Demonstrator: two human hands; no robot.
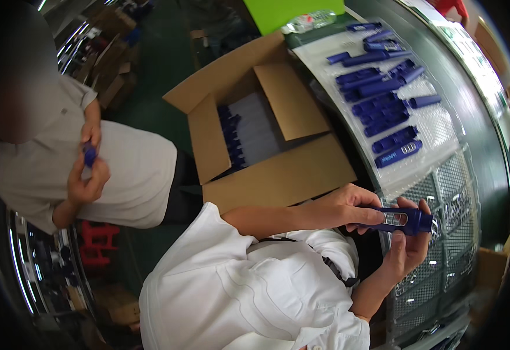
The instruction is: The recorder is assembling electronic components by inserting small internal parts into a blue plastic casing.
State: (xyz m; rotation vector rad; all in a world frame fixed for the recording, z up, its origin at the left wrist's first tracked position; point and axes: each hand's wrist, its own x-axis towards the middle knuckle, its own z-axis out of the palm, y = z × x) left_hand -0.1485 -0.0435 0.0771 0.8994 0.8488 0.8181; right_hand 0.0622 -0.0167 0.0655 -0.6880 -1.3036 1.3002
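A dark blue plastic casing (pixel 413 220) with an oval window is held up in front of me, above the edge of the bench. My left hand (pixel 357 205) grips its left end, with the thumb lying along the top beside the window. Around the right end curl the fingers of my right hand (pixel 405 248), its thumb against the near side. Beyond my hands, several blue casing parts (pixel 377 105) lie in rows on a white sheet. The nearest of them, a casing (pixel 399 154), shows a similar window.
An open cardboard box (pixel 278 181) with blue parts along one inner side stands left of the bench. Clear plastic trays (pixel 441 233) lie under my hands. A plastic bottle (pixel 308 21) rests at the far end. At left, a co-worker (pixel 121 169) holds a small blue part.
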